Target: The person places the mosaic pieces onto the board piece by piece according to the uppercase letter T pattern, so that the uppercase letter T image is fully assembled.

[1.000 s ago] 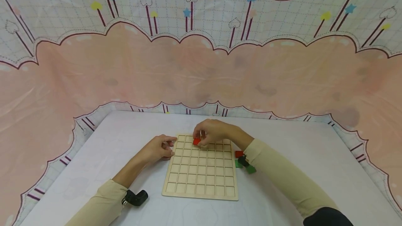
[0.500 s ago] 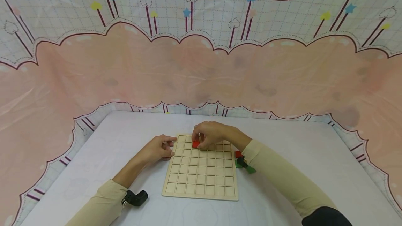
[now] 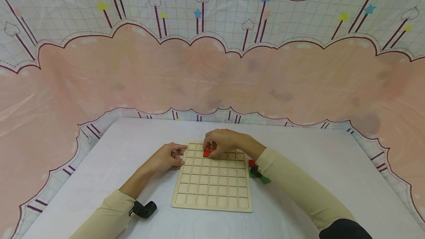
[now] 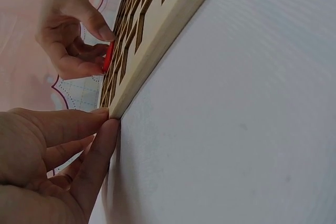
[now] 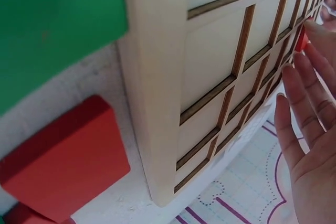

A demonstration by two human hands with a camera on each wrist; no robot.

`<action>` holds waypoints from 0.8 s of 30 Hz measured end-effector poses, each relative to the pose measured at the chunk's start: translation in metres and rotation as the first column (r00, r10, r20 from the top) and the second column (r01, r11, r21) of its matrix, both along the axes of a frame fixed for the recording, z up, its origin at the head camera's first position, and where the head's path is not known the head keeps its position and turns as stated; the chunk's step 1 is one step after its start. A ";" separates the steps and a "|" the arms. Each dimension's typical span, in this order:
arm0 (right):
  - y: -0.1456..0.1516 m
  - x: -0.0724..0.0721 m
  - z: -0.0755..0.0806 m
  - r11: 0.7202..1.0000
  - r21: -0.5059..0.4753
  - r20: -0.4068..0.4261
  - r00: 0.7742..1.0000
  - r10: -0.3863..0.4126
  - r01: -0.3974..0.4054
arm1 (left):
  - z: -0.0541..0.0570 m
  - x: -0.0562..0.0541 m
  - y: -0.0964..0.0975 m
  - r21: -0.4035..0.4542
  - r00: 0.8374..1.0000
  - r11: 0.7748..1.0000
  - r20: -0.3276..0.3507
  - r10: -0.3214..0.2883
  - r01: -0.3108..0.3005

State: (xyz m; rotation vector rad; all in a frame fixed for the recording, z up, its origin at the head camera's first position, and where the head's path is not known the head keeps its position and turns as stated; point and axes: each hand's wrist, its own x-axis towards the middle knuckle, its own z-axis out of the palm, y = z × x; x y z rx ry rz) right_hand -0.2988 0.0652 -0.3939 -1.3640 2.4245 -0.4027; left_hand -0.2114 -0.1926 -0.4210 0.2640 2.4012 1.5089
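Note:
A pale wooden grid board (image 3: 212, 180) with square recesses lies on the white table. My right hand (image 3: 223, 142) is over its far part, thumb and fingertips pinching a red square tile (image 3: 207, 153). That tile sits at a cell of the second row from the far edge. The left wrist view shows the same red tile (image 4: 108, 56) edge-on against the grid. At the board's far left, my left hand (image 3: 167, 156) holds the edge with thumb and index finger. Its fingertips (image 4: 108, 124) meet the board's side, other fingers curled behind.
Right of the board lie red tiles (image 5: 68, 156) and green tiles (image 3: 265, 179), partly hidden by the right sleeve and wrist camera (image 3: 255, 172). The left wrist camera (image 3: 144, 209) hangs over the table (image 3: 99, 180). Behind stands a printed pink cloth (image 3: 199, 76).
My right hand has lowered slightly toward me with the red tile, which went from tilted to flat on the grid. In the last half second little moved. The left hand stayed in place.

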 end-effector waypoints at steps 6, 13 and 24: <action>0.001 -0.001 -0.001 1.000 -0.008 -0.005 1.000 0.019 -0.020 | -0.001 0.000 0.000 -0.012 1.000 1.000 -0.021 -0.010 0.009; 0.001 -0.001 -0.002 0.999 -0.022 -0.010 0.999 0.040 -0.040 | 0.001 0.001 0.001 -0.022 0.999 1.000 -0.035 -0.010 0.009; 0.009 0.001 0.003 0.998 -0.064 0.031 0.999 0.022 -0.020 | 0.000 0.000 0.002 -0.051 0.999 0.999 -0.040 0.001 -0.003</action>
